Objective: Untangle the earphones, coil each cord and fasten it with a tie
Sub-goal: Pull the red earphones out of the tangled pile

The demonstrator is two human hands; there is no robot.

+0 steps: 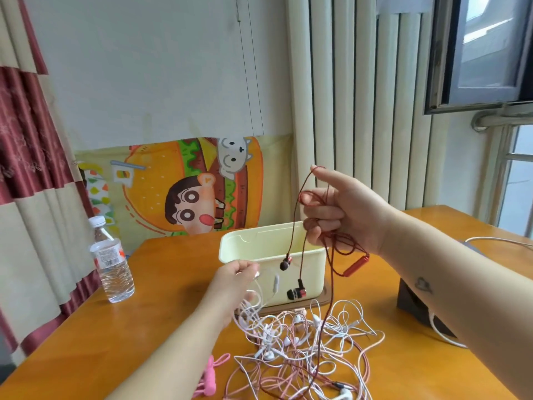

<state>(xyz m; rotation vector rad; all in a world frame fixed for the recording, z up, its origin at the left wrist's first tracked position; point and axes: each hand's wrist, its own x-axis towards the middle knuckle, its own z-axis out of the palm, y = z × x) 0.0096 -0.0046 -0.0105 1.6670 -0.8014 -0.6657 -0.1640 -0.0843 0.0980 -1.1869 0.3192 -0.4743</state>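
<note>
My right hand (343, 209) is raised above the table and grips the dark red earphone cord (331, 272), which loops over its fingers. Two red-and-black earbuds (295, 291) and a red inline remote (356, 265) dangle below that hand, and the cord runs down into the pile. My left hand (233, 281) pinches a white cord (266, 287) lifted from the tangled heap of white and pink earphones (302, 350) on the table. Pink ties (210, 376) lie at the front left of the heap.
A pale yellow plastic bin (236, 249) stands on a brown lid behind the heap. A water bottle (111, 261) is at the left on the orange table (144, 313). A dark box (415, 307) sits at the right under my forearm.
</note>
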